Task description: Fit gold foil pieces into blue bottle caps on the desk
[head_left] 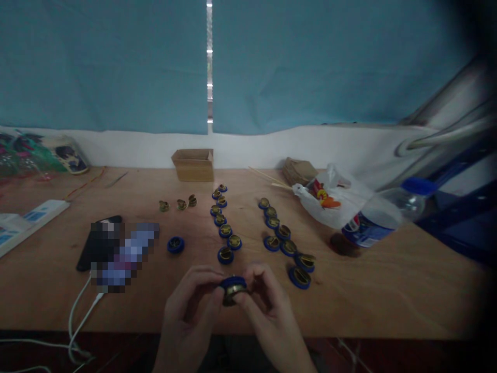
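Observation:
Between my fingertips, just above the front of the wooden table, is a brass-coloured round piece with a blue ring [233,290]. My left hand [194,305] pinches it from the left, and my right hand [266,305] grips its right side with the thumb on the brass part. Beyond my hands lie two rows of similar blue-ringed brass pieces, a middle row [225,231] and a right row [288,247]. A lone blue ring [176,245] sits left of the middle row. Farther back are three small brass pieces [181,204] with no blue ring visible.
An open cardboard box [195,167] stands at the back. On the right are a plastic bag [337,199] and a tilted cola bottle [375,220]. Two phones [100,243] with white cables [83,305] and a power strip [37,223] lie on the left. The table [373,305] ends just below my hands.

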Motion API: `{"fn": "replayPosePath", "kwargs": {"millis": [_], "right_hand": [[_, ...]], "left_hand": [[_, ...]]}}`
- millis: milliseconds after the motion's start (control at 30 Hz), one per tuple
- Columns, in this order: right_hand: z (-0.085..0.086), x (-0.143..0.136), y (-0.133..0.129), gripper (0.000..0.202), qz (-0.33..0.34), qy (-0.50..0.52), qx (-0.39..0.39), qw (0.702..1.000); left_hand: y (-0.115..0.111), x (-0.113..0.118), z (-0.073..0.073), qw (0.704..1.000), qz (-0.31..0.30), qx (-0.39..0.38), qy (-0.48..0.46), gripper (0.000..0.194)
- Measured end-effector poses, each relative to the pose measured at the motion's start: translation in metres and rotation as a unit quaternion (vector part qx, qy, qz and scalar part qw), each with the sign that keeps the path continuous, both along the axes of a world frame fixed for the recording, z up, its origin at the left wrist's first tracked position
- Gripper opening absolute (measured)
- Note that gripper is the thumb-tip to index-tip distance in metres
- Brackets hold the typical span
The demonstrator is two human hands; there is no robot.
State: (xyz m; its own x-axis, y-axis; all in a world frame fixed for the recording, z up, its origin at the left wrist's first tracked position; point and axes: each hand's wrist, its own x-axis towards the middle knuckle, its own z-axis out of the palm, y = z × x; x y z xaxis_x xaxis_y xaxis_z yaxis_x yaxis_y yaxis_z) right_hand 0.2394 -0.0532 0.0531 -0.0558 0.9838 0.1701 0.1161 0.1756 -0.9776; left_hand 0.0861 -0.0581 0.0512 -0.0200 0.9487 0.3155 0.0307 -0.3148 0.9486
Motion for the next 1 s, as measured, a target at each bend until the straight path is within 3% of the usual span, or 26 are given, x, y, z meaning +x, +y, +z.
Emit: {"fn": "replayPosePath", "kwargs": {"millis": [200, 400, 633, 1000], "right_hand": [[-0.005, 0.0, 0.001, 0.009, -0.023, -0.038, 0.007, 0.999], [-0.006, -0.001, 0.003, 0.011, -0.013, -0.072, 0.026, 0.997], [0.003, 0.012, 0.001, 0.014, 0.056, -0.102, 0.083, 0.99], [-0.004, 0.013, -0.002, 0.015, 0.082, -0.178, 0.109, 0.975]], "left_hand": [[-0.003, -0.001, -0.005, 1.0, -0.022, 0.005, -0.02, 0.023], [-0.001, -0.002, -0.013, 0.998, 0.026, -0.056, -0.016, 0.015], [-0.001, -0.004, -0.02, 0.999, 0.002, -0.053, -0.006, 0.01], [-0.002, 0.003, -0.026, 0.999, 0.012, -0.026, 0.03, 0.007]]}}
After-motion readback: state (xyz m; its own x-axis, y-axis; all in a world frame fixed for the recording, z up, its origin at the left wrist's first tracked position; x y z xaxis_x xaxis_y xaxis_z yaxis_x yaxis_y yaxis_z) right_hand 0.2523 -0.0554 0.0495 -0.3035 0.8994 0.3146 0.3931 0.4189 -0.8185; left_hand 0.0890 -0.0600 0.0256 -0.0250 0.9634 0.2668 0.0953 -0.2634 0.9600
